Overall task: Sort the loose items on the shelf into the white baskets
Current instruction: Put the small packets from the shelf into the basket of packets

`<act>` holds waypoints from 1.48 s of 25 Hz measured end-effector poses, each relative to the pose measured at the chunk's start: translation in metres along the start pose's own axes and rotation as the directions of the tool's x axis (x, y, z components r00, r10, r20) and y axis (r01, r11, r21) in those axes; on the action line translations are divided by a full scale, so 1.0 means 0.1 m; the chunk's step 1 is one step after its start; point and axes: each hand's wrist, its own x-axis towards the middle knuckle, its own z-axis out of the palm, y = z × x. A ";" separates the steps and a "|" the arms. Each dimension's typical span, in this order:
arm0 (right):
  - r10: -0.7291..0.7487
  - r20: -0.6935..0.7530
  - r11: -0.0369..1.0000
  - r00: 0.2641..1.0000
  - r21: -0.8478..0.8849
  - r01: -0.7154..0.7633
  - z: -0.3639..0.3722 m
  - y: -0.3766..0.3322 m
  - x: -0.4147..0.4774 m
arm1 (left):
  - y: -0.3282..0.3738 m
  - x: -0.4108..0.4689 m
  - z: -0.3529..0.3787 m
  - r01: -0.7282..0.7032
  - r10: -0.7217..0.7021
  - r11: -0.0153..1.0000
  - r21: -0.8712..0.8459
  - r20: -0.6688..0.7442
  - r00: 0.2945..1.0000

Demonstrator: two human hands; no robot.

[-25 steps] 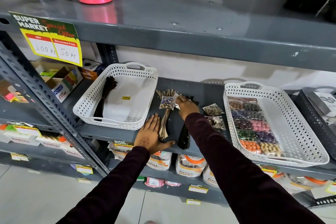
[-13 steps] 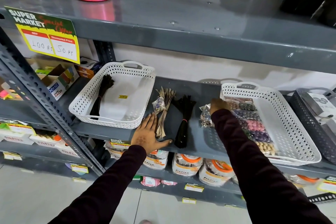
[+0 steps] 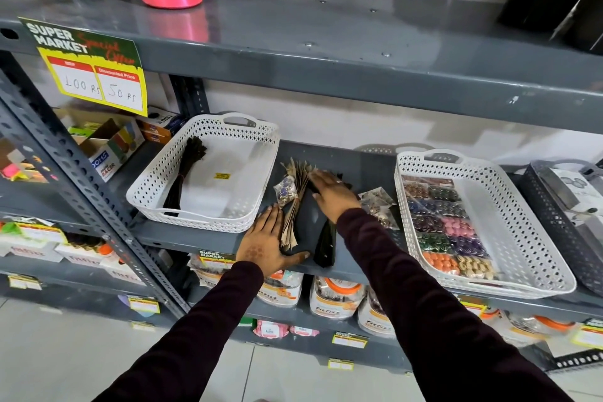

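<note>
Dark-sleeved right hand (image 3: 332,196) flat, grip open, atop black bundle (image 3: 323,238); left hand (image 3: 266,241) splayed, grip open, beside tan bundle (image 3: 293,206).

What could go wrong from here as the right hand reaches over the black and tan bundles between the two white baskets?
The black bundle already overhangs the shelf's front edge; a careless grab by the right hand could tip it off. The small packets beside that wrist could be brushed off by the sleeve. The tan bundle fans out loosely, so the left hand beside it may scatter it.
</note>
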 end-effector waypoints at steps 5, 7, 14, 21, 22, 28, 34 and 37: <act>-0.272 0.104 0.949 0.957 -0.138 0.285 0.07 -0.28 0.31 | 0.00 -0.01 0.01 -0.009 0.007 0.997 -0.074 -0.029 1.000; -0.259 0.141 0.948 0.956 -0.151 0.279 0.09 -0.28 0.31 | -0.01 0.00 0.01 -0.010 0.008 0.998 -0.065 -0.039 0.999; -0.055 -0.335 0.998 0.940 -0.006 0.056 -0.19 -0.08 -0.16 | -0.02 0.01 0.03 -0.012 0.013 1.000 0.027 -0.020 1.000; 0.400 -0.179 0.902 0.899 -0.097 -0.420 0.01 0.55 -0.86 | -0.01 -0.01 0.02 -0.021 0.021 0.998 0.061 -0.010 1.000; 0.414 -0.163 0.897 0.896 -0.098 -0.432 0.06 0.55 -0.87 | -0.01 -0.01 0.02 -0.016 0.016 0.998 0.059 -0.011 1.000; 0.318 -0.090 0.929 0.944 0.228 -0.291 0.24 -0.05 -0.78 | 0.03 -0.07 -0.02 0.020 -0.019 0.998 0.060 -0.004 1.000; 0.294 0.089 0.877 0.952 0.370 -0.305 0.33 -0.50 -0.44 | -0.05 -0.30 -0.04 0.035 -0.035 0.999 0.016 -0.023 0.999; 0.271 0.118 0.879 0.955 0.374 -0.296 0.33 -0.64 -0.30 | -0.05 -0.33 -0.05 0.046 -0.047 0.999 -0.018 -0.049 0.998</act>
